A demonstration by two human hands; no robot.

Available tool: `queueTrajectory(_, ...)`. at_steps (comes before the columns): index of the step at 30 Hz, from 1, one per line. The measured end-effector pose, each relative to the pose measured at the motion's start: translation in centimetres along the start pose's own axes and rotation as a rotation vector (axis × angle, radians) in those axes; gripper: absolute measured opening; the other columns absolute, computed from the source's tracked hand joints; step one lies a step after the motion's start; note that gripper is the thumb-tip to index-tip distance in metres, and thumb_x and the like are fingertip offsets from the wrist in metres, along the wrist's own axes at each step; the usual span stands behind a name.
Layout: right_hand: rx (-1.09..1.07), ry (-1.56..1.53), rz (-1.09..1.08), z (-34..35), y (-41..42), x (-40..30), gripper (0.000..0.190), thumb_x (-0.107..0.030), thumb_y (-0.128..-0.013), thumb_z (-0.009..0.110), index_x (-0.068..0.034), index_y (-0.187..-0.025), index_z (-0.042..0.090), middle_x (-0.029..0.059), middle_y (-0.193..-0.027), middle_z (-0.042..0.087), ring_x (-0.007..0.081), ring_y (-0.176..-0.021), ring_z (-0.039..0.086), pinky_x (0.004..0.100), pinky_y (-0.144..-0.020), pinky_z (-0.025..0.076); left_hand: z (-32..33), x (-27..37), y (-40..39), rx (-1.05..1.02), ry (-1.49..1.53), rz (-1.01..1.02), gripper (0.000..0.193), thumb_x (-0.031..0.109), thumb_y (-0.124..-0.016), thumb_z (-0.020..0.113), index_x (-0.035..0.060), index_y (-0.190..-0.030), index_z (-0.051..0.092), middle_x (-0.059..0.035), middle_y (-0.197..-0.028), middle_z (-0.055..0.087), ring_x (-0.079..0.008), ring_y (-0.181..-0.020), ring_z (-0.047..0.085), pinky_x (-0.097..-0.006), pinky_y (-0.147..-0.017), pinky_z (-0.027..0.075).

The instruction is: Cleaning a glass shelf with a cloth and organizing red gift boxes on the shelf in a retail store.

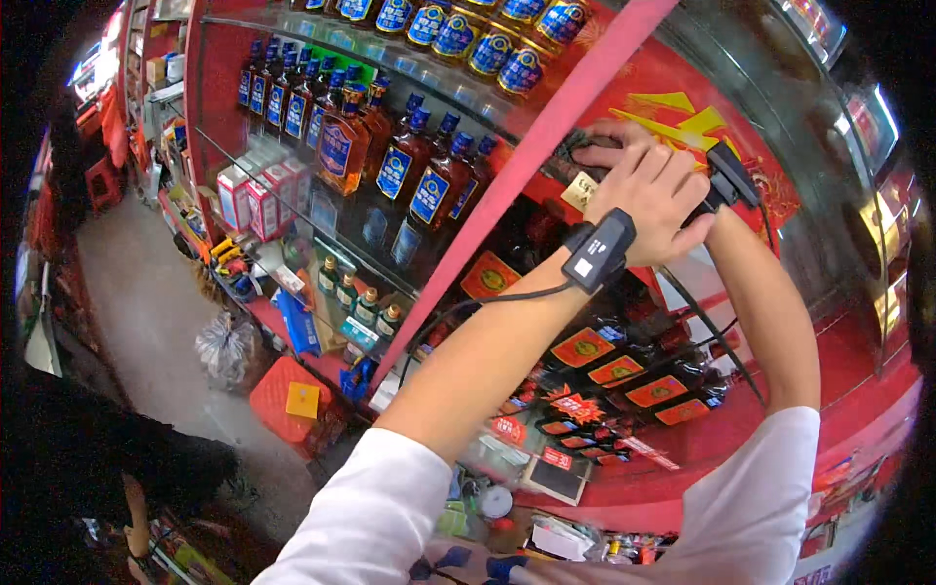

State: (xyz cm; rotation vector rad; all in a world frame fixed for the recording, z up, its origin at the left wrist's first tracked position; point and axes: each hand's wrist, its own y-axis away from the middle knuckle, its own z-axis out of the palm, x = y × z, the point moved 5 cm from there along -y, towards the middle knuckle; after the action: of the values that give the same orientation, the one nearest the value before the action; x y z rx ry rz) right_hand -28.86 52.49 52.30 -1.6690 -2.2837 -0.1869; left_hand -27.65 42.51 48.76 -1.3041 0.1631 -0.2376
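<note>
My left hand (651, 201) reaches up to the shelving with its back towards me and its fingers bent, thumb on the right. What lies under its fingertips is hidden. Behind it, mostly covered, is my right hand (614, 139), its fingers closed around a dark crumpled thing, seemingly a cloth (567, 144), at a shelf edge. A small cream tag (580, 191) with writing shows just below these fingers. Black sensor boxes are strapped to both wrists, the left box (601, 250) and the right box (731, 175), with cables trailing.
A pink post (504, 190) slants across the glass shelves. Amber bottles (344, 146), gold cans (490, 51) and dark bottles with orange labels (585, 345) stand near my arms. A red stool (289, 406) and a tied plastic bag (225, 347) are on the floor. Another person's hand (137, 537) shows lower left.
</note>
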Motion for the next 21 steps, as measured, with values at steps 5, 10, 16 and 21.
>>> queueTrajectory(5,0.115,-0.048,-0.091,-0.9,-0.2,-2.3,0.027,-0.028,-0.091,0.063,-0.02,-0.116,0.07,0.0081,-0.131,0.053,0.0274,-0.126,0.047,0.0381,-0.109,0.037,-0.1,0.3,0.6,0.067,-0.08,0.112,0.038,0.041,-0.073,0.067,0.0103,-0.094,0.064,-0.0073,-0.099,0.062,-0.0252,-0.094,0.057,-0.0436,-0.088,0.04)
queueTrajectory(10,0.157,-0.411,0.212,-0.1,0.0,-1.2,0.027,-0.018,-0.089,0.065,-0.015,-0.116,0.068,0.0122,-0.126,0.058,0.0301,-0.127,0.049,0.0412,-0.108,0.038,0.1,0.8,1.1,0.094,-0.084,0.176,0.032,0.038,-0.071,0.067,0.0122,-0.089,0.065,-0.0046,-0.097,0.064,-0.0231,-0.092,0.059,-0.0423,-0.088,0.041)
queueTrajectory(16,0.235,-0.208,-0.284,-1.0,0.4,-1.8,0.02,-0.017,-0.088,0.064,-0.012,-0.107,0.069,0.0106,-0.125,0.057,0.0296,-0.127,0.049,0.0418,-0.109,0.038,0.5,0.7,0.7,0.1,-0.107,0.157,0.027,0.036,-0.069,0.067,0.0141,-0.085,0.065,-0.002,-0.091,0.064,-0.0211,-0.09,0.059,-0.0411,-0.087,0.042)
queueTrajectory(21,-0.186,-0.681,0.049,0.0,-2.9,-1.5,0.025,-0.019,-0.088,0.063,-0.005,-0.109,0.066,0.0093,-0.117,0.06,0.0225,-0.121,0.052,0.0351,-0.105,0.04,0.6,0.9,1.0,0.152,-0.141,0.197,0.027,0.035,-0.068,0.068,0.0144,-0.084,0.065,-0.0021,-0.091,0.064,-0.0213,-0.09,0.059,-0.0404,-0.088,0.041)
